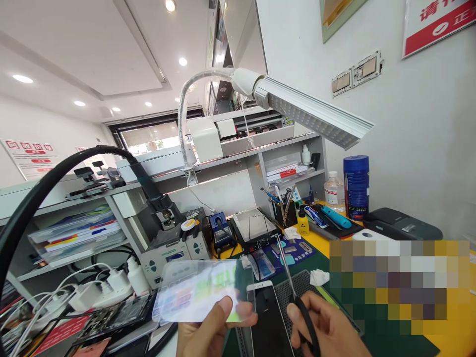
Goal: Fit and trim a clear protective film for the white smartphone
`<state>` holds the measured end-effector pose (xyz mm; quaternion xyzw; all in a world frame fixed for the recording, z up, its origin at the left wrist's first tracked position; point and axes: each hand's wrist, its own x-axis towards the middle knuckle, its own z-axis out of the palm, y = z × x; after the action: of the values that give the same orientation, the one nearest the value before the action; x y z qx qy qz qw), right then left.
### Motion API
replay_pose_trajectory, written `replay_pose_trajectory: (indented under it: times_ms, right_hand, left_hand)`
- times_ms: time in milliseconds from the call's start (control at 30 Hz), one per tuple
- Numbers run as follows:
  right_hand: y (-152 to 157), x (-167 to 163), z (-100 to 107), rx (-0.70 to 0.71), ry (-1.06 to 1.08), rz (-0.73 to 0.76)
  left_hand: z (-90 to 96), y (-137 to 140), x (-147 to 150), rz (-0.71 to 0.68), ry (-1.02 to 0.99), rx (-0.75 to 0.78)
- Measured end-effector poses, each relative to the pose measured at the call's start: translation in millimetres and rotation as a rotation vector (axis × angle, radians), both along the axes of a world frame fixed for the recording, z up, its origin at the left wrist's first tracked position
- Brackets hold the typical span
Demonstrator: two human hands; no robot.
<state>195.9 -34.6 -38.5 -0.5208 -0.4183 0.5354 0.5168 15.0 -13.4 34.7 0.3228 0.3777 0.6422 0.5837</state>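
My left hand [213, 325] grips a clear, glossy plastic sheet [193, 292] by its lower right corner, thumb on top. The sheet is about phone-sized with rounded corners, and coloured reflections show on it. A pair of scissors [285, 263] with black handles sits in my right hand [325, 322], its narrow metal blades pointing up and away, apparently together. Between my hands a white-framed smartphone [268, 317] with a dark screen lies on a perforated dark mat [297, 285]. The sheet is held above the bench, to the left of the phone.
A repair station [178, 253] and soldering unit [221, 230] stand behind the sheet, with a heating plate [253, 225] beside them. Cables, a power strip [104, 296] and phone parts crowd the left. A lamp [316, 111] hangs overhead. A crumpled tissue [320, 277] lies right of the scissors.
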Motion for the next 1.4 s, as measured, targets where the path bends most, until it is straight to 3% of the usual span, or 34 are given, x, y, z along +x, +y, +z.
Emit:
replay_pose_trajectory:
  times_ms: [133,233,367,500,633,800,867,933,1000,1167,1400]
  right_hand:
    - [5,40,1,-0.001,-0.335,-0.028]
    - [6,74,8,0.144,-0.675,-0.085]
    - [5,107,16,0.042,-1.140,-0.094]
    - [6,123,17,-0.023,-1.382,0.015]
    - [3,128,30,-0.056,-1.418,0.154]
    - [-5,128,69,-0.140,-1.368,0.302]
    - [1,122,83,-0.079,-1.366,0.341]
    - [16,109,91,0.098,-1.375,0.370]
    - [40,92,90,0.265,-1.423,0.337]
    - [100,51,63,0.366,-1.541,0.403]
    - [117,42,39,0.371,-1.591,0.465]
  left_hand:
    - [3.5,-3,-1,-0.024,0.002,0.017]
    - [1.7,-3,-4,-0.081,0.036,0.039]
    - [-2.8,0,-10,-0.194,0.098,0.104]
    - [-4.8,5,-15,-0.320,0.134,0.175]
    - [-1.6,11,-20,-0.376,0.196,0.215]
    - [4.4,25,-38,-0.335,0.343,0.144]
    - [5.1,30,-44,-0.294,0.376,0.138]
    - [4.8,33,-48,-0.265,0.408,0.144]
    - [3.9,34,-50,-0.259,0.436,0.143]
    - [1.7,37,-48,-0.239,0.452,0.115]
    - [-0.4,38,-47,-0.233,0.447,0.101]
